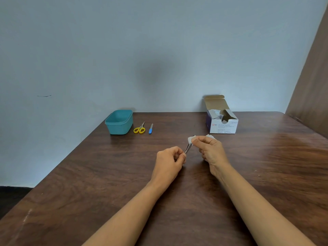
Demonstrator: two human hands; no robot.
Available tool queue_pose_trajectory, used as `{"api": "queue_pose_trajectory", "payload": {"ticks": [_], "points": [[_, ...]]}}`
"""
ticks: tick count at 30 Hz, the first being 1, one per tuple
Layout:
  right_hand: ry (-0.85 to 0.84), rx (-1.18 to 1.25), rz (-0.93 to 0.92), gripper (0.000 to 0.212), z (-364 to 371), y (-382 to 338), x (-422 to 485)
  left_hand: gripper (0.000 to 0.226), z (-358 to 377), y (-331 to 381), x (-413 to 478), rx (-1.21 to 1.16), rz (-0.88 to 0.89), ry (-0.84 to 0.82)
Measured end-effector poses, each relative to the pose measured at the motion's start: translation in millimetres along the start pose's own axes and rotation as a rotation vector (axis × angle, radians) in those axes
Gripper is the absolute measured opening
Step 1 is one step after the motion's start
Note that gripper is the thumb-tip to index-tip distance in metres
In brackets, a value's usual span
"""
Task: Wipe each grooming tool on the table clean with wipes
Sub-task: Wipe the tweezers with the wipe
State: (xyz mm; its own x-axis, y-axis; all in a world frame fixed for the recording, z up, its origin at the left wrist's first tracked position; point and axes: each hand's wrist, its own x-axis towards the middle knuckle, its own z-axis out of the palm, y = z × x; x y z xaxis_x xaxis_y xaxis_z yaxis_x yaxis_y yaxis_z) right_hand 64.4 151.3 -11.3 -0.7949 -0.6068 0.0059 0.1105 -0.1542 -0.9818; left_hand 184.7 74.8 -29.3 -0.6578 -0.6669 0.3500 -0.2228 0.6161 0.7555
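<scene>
Both hands are over the middle of the wooden table (266, 166), forearms bare. The left hand (169, 159) has its fingers curled and pinches the lower end of thin metal tweezers (187, 148), which tilt up and to the right. The right hand (210, 149) pinches a small white wipe (191, 139) between thumb and fingers, folded around the upper tip of the tweezers, so wipe and tool are touching. The other fingers of the right hand are curled, and a second bit of white pokes out behind its knuckles; cannot tell if it is the same wipe. The hands are close together but apart, joined only by the tweezers. At the far left of the table, near the wall (159, 50), stands a teal tub (119, 122), open-topped. Just right of it lie yellow-handled scissors (139, 129), blades closed and pointing away, and beside those a nail file (150, 129) with a blue handle. Neither is being touched and they lie slightly apart. At far right is a box of alcohol swabs (222, 124), its lid flap standing up, with crumpled packets showing inside.
</scene>
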Motion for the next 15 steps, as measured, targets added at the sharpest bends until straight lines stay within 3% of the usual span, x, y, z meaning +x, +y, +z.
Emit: {"api": "queue_pose_trajectory", "payload": {"ticks": [8, 15], "points": [[0.021, -0.071, -0.116, 0.009, 5.9, 2.3, -3.7, 0.013, -0.2, 2.1, 0.3, -0.019, 0.000, 0.005], [-0.028, -0.102, -0.102, 0.007, 10.3, 4.2, -9.3, 0.013, -1.1, 2.9, 0.8, 0.010, 0.009, 0.028]]}}
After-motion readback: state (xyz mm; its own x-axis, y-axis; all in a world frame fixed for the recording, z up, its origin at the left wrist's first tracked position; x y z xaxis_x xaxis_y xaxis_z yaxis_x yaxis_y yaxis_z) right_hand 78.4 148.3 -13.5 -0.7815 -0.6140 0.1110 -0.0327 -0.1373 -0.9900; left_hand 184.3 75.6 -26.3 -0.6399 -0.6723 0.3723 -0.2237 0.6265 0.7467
